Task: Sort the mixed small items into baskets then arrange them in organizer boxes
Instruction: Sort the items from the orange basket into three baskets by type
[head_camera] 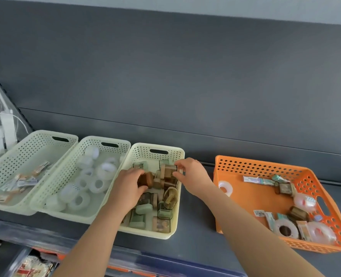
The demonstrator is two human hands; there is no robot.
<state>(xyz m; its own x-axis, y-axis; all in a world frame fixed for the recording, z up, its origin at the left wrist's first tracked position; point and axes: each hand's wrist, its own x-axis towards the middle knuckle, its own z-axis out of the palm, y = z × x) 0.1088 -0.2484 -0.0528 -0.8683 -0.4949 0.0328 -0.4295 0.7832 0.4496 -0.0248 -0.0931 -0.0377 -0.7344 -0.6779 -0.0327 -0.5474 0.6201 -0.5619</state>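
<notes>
Three cream perforated baskets stand side by side on a dark shelf. The right one [157, 151] holds several small brown and green boxed items. My left hand [128, 186] reaches into it and grips a brown block [145, 179]. My right hand [191, 174] hovers over the basket's far right side, pinching a tan boxed item [170, 171]. The middle cream basket [107, 143] is filled with clear tape rolls. The left cream basket [45, 136] contains flat packaged items. An orange basket [265, 166] at the right holds mixed items: tape rolls, small boxes and packets.
A grey back wall rises behind the shelf. White cables and a power strip [5, 128] sit at the far left. Below the shelf edge, packaged goods [31, 266] show on a lower level. Bare shelf [197, 226] lies between the cream and orange baskets.
</notes>
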